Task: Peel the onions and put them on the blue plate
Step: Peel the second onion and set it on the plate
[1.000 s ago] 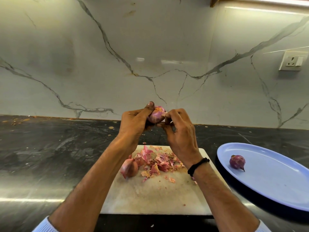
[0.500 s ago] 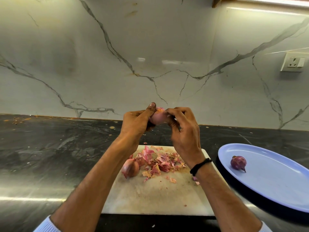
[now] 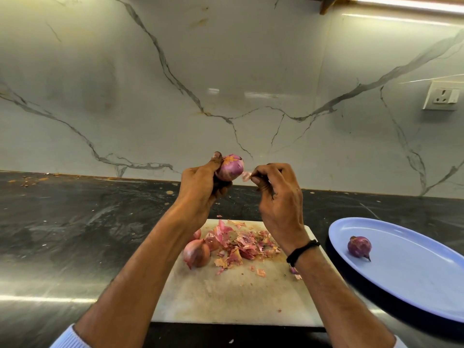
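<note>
My left hand (image 3: 200, 187) grips a small purple onion (image 3: 230, 169) raised above the white cutting board (image 3: 233, 295). Just to its right, my right hand (image 3: 277, 197) pinches a strip of onion skin (image 3: 245, 176), pulled a little away from the onion. An unpeeled pinkish onion (image 3: 197, 253) lies on the board beside a heap of peels (image 3: 241, 243), with part of another onion behind my left forearm. One peeled onion (image 3: 359, 246) sits on the blue plate (image 3: 414, 280) at the right.
The board and plate rest on a dark stone counter (image 3: 75, 234) backed by a marble wall. A wall socket (image 3: 442, 95) is at the upper right. Small crumbs lie along the counter's back edge at the left.
My right hand has moved right, away from the onion, tearing off a piece of skin. More of the onion now shows in my left hand.
</note>
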The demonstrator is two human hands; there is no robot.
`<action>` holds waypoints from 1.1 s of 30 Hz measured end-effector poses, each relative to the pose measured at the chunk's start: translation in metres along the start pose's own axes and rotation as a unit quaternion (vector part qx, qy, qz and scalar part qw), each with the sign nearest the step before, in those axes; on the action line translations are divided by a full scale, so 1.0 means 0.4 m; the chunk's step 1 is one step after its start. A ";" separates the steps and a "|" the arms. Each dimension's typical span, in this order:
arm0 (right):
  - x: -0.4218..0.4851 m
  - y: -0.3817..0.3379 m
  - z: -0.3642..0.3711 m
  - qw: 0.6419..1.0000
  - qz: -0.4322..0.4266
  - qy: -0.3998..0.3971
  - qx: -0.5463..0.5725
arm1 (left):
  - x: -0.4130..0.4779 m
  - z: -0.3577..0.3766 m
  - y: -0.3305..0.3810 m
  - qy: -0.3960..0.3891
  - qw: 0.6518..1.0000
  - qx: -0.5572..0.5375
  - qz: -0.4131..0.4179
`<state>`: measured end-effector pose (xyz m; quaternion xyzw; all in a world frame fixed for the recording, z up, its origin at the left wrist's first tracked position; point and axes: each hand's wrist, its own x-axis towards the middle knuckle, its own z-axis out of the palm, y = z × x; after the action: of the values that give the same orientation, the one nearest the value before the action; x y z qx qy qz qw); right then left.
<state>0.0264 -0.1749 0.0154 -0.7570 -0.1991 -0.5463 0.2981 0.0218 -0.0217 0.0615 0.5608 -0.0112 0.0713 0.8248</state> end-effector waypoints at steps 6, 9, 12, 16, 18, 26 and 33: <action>0.002 0.007 -0.007 0.998 0.055 0.033 -0.029 | -0.007 -0.005 -0.001 -0.005 1.000 -0.012 -0.019; 0.001 0.006 -0.010 0.998 0.064 -0.006 -0.007 | -0.009 -0.006 0.003 -0.006 1.000 -0.004 -0.025; -0.003 0.003 -0.002 0.997 0.028 -0.069 0.035 | -0.012 -0.005 0.000 -0.016 0.999 0.014 -0.033; -0.003 -0.002 0.006 0.996 -0.005 -0.071 0.060 | -0.009 -0.004 -0.006 -0.033 0.997 0.060 -0.042; -0.001 -0.004 0.002 0.995 -0.016 -0.063 0.072 | -0.007 -0.005 -0.009 -0.042 0.995 0.084 -0.037; -0.004 -0.013 -0.002 0.997 -0.003 -0.053 0.052 | 0.008 -0.007 -0.017 -0.085 0.977 0.194 0.027; -0.003 -0.002 0.003 0.999 -0.011 -0.041 0.030 | 0.007 -0.007 -0.028 -0.137 0.979 0.145 0.042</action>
<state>0.0263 -0.1736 0.0140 -0.7669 -0.2357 -0.5122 0.3065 0.0259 -0.0229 0.0503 0.6775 -0.1372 0.0292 0.7220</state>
